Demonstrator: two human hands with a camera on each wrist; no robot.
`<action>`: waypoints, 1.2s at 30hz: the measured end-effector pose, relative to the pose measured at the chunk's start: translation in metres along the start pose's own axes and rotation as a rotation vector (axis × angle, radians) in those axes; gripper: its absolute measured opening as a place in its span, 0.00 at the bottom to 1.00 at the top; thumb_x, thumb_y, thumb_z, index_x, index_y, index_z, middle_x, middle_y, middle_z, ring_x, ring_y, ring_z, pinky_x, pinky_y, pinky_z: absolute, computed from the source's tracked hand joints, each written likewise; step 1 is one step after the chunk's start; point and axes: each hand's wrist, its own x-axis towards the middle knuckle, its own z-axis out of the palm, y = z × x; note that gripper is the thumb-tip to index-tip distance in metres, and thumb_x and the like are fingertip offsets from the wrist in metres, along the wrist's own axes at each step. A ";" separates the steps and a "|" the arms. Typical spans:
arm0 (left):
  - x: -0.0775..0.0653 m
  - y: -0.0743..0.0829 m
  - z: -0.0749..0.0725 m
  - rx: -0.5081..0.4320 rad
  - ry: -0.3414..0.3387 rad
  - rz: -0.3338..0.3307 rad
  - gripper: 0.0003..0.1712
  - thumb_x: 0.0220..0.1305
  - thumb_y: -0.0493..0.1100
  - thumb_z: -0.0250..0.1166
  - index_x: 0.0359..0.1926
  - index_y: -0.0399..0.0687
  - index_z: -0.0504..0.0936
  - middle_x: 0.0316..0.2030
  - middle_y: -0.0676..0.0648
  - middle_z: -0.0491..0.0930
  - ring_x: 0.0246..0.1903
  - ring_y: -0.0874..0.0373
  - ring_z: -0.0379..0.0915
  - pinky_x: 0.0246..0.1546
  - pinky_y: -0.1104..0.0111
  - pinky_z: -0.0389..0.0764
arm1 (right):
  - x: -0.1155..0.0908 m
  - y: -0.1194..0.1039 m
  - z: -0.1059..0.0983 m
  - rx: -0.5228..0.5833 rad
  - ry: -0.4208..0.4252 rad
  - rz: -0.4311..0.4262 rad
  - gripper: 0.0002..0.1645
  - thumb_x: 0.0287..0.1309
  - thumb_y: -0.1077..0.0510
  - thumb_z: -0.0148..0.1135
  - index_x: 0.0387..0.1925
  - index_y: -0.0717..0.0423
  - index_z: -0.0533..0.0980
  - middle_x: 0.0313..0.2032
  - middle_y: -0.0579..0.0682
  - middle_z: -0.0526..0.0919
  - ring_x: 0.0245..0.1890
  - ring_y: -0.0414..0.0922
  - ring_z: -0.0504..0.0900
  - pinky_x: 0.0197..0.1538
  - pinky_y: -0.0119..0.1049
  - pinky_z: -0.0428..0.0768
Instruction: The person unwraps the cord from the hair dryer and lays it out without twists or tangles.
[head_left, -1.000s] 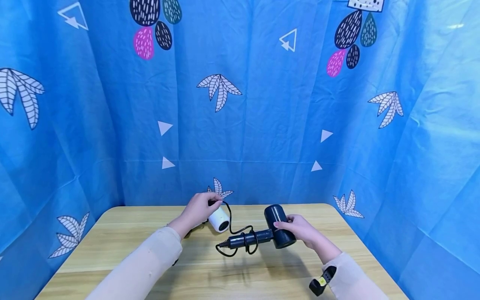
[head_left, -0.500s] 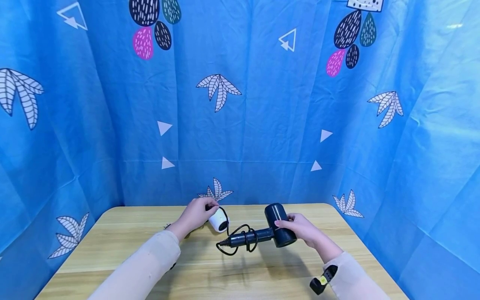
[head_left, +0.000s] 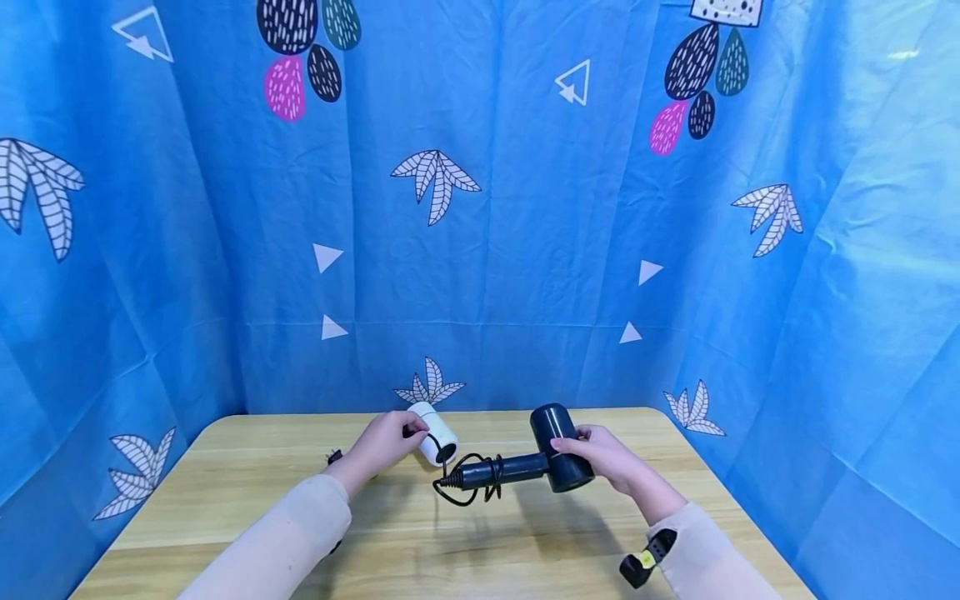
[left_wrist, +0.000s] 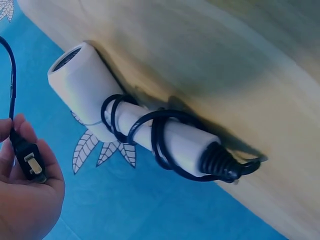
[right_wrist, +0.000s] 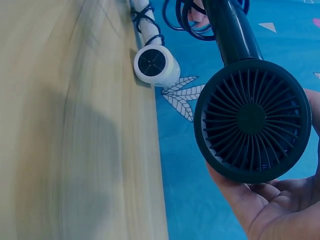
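My right hand [head_left: 607, 458] grips the barrel of a black hair dryer [head_left: 551, 427], held above the table with its handle toward the left. Its ribbed round grille faces the right wrist view. A black power cord [head_left: 495, 477] loops loosely around the handle. My left hand [head_left: 381, 448] pinches the cord near its end; in the left wrist view the black plug [left_wrist: 31, 159] lies against the curled fingers. Behind the left hand, a white hair dryer [left_wrist: 90, 85] lies on the table, its own black cord [left_wrist: 165, 120] wound around its handle.
The light wooden table [head_left: 247, 467] spans the front. A blue patterned curtain [head_left: 525, 250] hangs close behind its back edge and along both sides. A black strap [head_left: 648, 560] sits at the right sleeve's cuff.
My left hand has moved down and slightly left with the cord's end, and the cord lies closer around the handle. More of the white dryer shows. My right hand has hardly moved.
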 end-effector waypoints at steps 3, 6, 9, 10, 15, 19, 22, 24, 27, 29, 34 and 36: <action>-0.004 -0.004 0.000 0.014 -0.008 0.012 0.02 0.65 0.40 0.68 0.37 0.47 0.86 0.31 0.57 0.80 0.34 0.62 0.74 0.42 0.61 0.78 | 0.000 -0.001 -0.001 0.001 0.008 0.003 0.44 0.63 0.46 0.64 0.63 0.78 0.61 0.46 0.63 0.81 0.42 0.51 0.84 0.47 0.46 0.84; -0.009 -0.007 0.000 0.011 -0.015 0.029 0.02 0.64 0.39 0.69 0.36 0.47 0.86 0.32 0.57 0.80 0.35 0.62 0.75 0.43 0.60 0.79 | -0.001 -0.001 -0.002 0.005 0.013 0.006 0.44 0.63 0.46 0.63 0.64 0.78 0.61 0.46 0.62 0.81 0.43 0.51 0.84 0.48 0.46 0.84; -0.014 -0.008 0.000 0.002 -0.027 0.037 0.02 0.63 0.40 0.70 0.36 0.47 0.86 0.31 0.57 0.81 0.35 0.62 0.75 0.42 0.61 0.79 | -0.001 0.000 -0.002 0.009 0.010 0.003 0.44 0.64 0.46 0.63 0.64 0.78 0.60 0.46 0.62 0.81 0.43 0.51 0.85 0.48 0.47 0.84; -0.015 -0.008 0.000 -0.004 -0.029 0.040 0.02 0.62 0.40 0.70 0.36 0.47 0.86 0.31 0.57 0.81 0.35 0.62 0.75 0.42 0.61 0.79 | -0.001 0.000 -0.002 0.012 0.010 0.002 0.44 0.64 0.46 0.63 0.64 0.78 0.60 0.46 0.62 0.81 0.43 0.51 0.85 0.48 0.47 0.84; -0.021 -0.010 0.000 -0.012 -0.045 0.065 0.01 0.62 0.37 0.69 0.35 0.46 0.85 0.31 0.56 0.80 0.34 0.61 0.74 0.41 0.62 0.78 | 0.000 0.002 -0.003 0.014 0.022 0.006 0.44 0.64 0.46 0.63 0.64 0.78 0.60 0.46 0.62 0.82 0.42 0.51 0.85 0.48 0.47 0.84; -0.025 -0.011 0.000 -0.011 -0.052 0.077 0.03 0.62 0.36 0.69 0.34 0.48 0.85 0.31 0.56 0.80 0.35 0.61 0.74 0.41 0.61 0.78 | 0.000 0.003 -0.003 0.014 0.028 0.006 0.43 0.66 0.46 0.62 0.64 0.77 0.60 0.47 0.62 0.81 0.43 0.51 0.84 0.48 0.46 0.83; -0.027 -0.013 -0.001 0.003 -0.062 0.088 0.03 0.62 0.37 0.70 0.34 0.50 0.85 0.30 0.57 0.79 0.35 0.62 0.75 0.41 0.61 0.78 | 0.000 0.003 -0.004 0.024 0.029 -0.003 0.43 0.66 0.46 0.62 0.65 0.78 0.60 0.46 0.61 0.82 0.42 0.51 0.84 0.48 0.46 0.84; -0.029 -0.014 -0.001 0.005 -0.074 0.096 0.02 0.62 0.38 0.70 0.34 0.49 0.85 0.30 0.58 0.79 0.34 0.62 0.75 0.40 0.62 0.78 | 0.001 0.003 -0.005 0.029 0.028 -0.010 0.44 0.66 0.47 0.62 0.65 0.78 0.60 0.45 0.61 0.82 0.42 0.50 0.85 0.48 0.45 0.84; -0.032 -0.016 -0.001 0.011 -0.095 0.115 0.01 0.62 0.39 0.71 0.34 0.48 0.85 0.29 0.59 0.79 0.33 0.63 0.75 0.39 0.63 0.78 | 0.002 0.004 -0.005 0.032 0.035 -0.014 0.44 0.65 0.47 0.62 0.65 0.79 0.59 0.45 0.61 0.82 0.42 0.50 0.85 0.47 0.45 0.84; -0.034 -0.017 -0.002 0.011 -0.112 0.127 0.02 0.63 0.40 0.70 0.35 0.47 0.86 0.29 0.60 0.79 0.32 0.64 0.75 0.38 0.65 0.78 | 0.002 0.004 -0.006 0.031 0.039 -0.010 0.45 0.65 0.47 0.62 0.65 0.79 0.59 0.46 0.62 0.82 0.42 0.50 0.84 0.48 0.45 0.84; -0.039 -0.023 -0.002 0.000 -0.150 0.156 0.02 0.64 0.40 0.69 0.36 0.47 0.86 0.28 0.60 0.79 0.30 0.66 0.74 0.34 0.69 0.77 | 0.001 0.006 -0.007 0.037 0.054 0.006 0.46 0.66 0.46 0.62 0.66 0.78 0.58 0.47 0.63 0.82 0.42 0.51 0.84 0.48 0.45 0.83; -0.040 -0.025 -0.002 -0.007 -0.156 0.167 0.02 0.64 0.40 0.69 0.36 0.47 0.86 0.28 0.60 0.79 0.30 0.67 0.73 0.33 0.69 0.77 | 0.001 0.006 -0.008 0.040 0.058 0.008 0.46 0.66 0.46 0.62 0.66 0.78 0.58 0.47 0.63 0.82 0.42 0.50 0.84 0.48 0.45 0.83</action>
